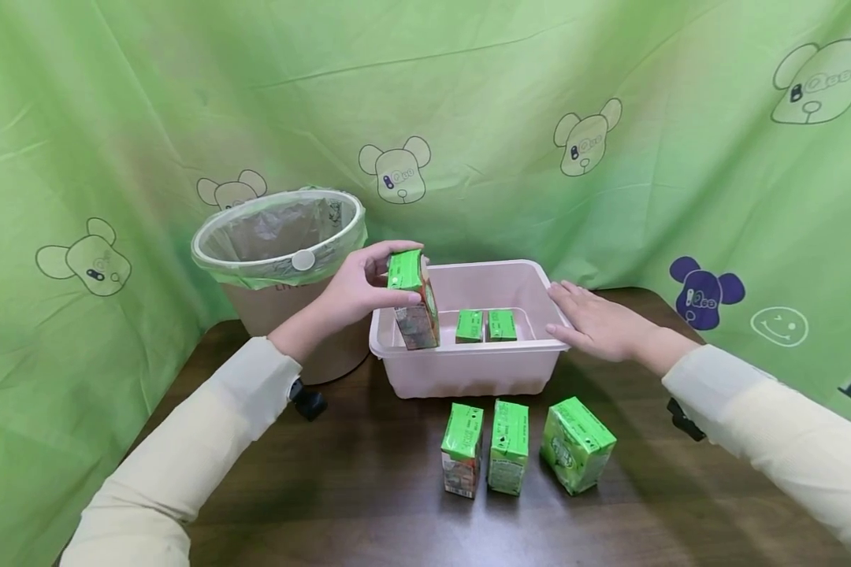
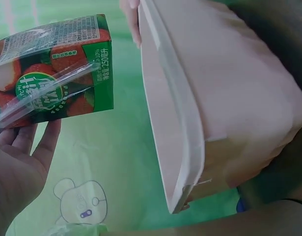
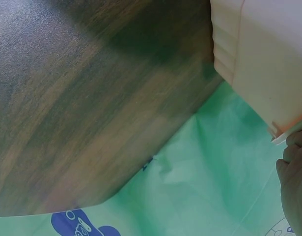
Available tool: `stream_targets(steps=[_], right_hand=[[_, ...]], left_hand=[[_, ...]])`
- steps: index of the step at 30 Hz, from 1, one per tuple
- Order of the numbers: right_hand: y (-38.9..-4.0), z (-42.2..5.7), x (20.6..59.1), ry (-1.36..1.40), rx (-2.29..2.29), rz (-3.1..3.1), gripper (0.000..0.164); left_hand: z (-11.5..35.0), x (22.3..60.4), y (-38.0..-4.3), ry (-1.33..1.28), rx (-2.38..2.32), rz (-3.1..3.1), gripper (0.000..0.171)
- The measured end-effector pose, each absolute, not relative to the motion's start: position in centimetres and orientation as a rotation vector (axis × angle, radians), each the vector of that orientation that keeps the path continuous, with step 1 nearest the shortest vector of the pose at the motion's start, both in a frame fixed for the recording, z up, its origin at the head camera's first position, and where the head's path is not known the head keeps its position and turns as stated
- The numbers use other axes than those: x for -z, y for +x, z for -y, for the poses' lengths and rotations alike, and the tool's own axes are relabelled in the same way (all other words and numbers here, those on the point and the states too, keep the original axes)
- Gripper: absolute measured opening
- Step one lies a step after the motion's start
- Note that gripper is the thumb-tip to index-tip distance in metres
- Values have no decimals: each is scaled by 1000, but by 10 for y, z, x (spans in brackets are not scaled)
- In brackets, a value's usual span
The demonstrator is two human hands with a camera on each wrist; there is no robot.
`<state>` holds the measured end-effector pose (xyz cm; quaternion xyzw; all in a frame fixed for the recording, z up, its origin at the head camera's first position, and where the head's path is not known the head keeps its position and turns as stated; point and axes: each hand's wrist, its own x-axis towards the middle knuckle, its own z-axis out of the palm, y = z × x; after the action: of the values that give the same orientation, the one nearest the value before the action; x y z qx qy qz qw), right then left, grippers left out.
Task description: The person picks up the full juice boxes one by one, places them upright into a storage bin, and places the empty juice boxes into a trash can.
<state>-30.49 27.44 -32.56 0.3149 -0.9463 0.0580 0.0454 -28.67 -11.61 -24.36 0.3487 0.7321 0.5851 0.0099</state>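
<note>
My left hand (image 1: 358, 283) grips a juice carton (image 1: 416, 315) with a green top, holding it over the left end of a pale pink plastic bin (image 1: 468, 370). In the left wrist view the carton (image 2: 57, 73) shows strawberry pictures and a straw in clear wrap along its side. Two green-topped cartons, a left one (image 1: 470, 325) and a right one (image 1: 502, 324), stand side by side inside the bin. My right hand (image 1: 599, 321) rests on the bin's right rim with its fingers extended; the right wrist view catches only part of this hand (image 3: 295, 172).
Three cartons stand on the dark wooden table (image 1: 369, 488) before the bin: a left one (image 1: 461, 453), a middle one (image 1: 508, 449) and a green right one (image 1: 577, 447), turned at an angle. A lined trash can (image 1: 276, 307) stands behind left. Green curtain (image 1: 482, 102) hangs behind.
</note>
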Motion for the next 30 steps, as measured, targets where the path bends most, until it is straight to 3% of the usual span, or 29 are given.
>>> stream_targets(steps=[10, 30], right_hand=[[-305, -275, 325, 954, -153, 2892, 73], [-302, -275, 326, 931, -162, 2905, 73]], left_hand=[[109, 243, -312, 973, -1823, -2397, 57], [98, 276, -354, 883, -1679, -2401, 63]])
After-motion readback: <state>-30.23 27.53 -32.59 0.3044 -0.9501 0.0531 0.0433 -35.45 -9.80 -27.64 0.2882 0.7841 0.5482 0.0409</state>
